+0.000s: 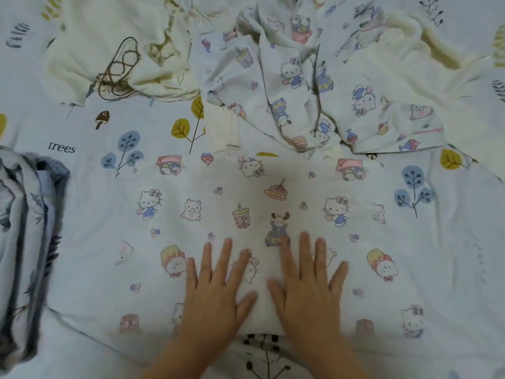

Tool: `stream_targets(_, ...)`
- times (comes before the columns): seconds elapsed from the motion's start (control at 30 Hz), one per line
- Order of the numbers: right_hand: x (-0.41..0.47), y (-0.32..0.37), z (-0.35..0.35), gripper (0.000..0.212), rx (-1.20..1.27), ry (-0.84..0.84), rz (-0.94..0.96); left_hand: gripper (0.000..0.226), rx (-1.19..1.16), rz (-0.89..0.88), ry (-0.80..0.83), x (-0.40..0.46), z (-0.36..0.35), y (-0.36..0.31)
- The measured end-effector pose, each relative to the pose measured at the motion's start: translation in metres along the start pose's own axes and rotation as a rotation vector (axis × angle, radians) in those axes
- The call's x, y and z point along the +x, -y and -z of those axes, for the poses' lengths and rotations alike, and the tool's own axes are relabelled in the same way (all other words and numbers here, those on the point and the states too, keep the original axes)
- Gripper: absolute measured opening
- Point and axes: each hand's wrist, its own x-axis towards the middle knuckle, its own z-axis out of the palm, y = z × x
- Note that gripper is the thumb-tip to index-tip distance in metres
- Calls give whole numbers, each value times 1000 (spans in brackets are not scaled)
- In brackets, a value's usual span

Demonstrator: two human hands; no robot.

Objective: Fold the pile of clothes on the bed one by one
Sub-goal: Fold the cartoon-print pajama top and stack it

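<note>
Under your palms, the white cartoon-print garment (273, 214) lies flat mid-bed, long axis running nine to three. Your left hand (216, 294) and right hand (308, 288) press it, fingers straight and spread. Crumpled matching clothes (314, 77) sit at twelve o'clock.

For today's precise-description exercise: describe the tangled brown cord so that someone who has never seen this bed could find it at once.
Start from the patterned bedsheet and look to its far left part, where a crumpled cream garment lies. The brown cord sits looped on that garment's near edge. It is the only thin, dark, stringy thing there; everything around it is pale cloth.
</note>
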Motion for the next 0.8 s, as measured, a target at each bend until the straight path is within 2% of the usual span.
stream_targets(0.1,-2,-5,-13,63,-32,132,-22,63,33,30,56,2,-12,2)
stream_targets(0.23,13,-7,-11,64,-40,168,0,64,78,41,56,8,-12,-1)
stream_targets(0.3,10,-17,-3,64,32,128,28,66,80,47,61,7,-5,-4)
stream_targets(0.37,0,-33,11,57,208,-55,-109,64,47,23,30,7,1,-9)
stream_targets(0.43,-13,-57,22,51,286,-250,-380,60,21,-55,-7,7,6,-17)
stream_targets(0.47,-19,-69,26,52,308,-242,-520,59,19,-104,-9,8,7,-21)
stream_targets(0.53,-26,-91,32,61,421,-83,-753,57,15,-168,28,10,7,-28)
stream_targets(0.63,-28,-107,35,70,609,109,-879,60,-10,-147,82,13,0,-29)
stream_targets(0.67,-27,-109,37,65,656,118,-901,60,-15,-135,86,13,-3,-28)
stream_targets(0.77,-23,-107,52,24,914,132,-927,56,12,-120,97,12,-10,-25)
stream_targets(0.8,-23,-105,59,17,985,134,-922,55,13,-118,117,13,-8,-26)
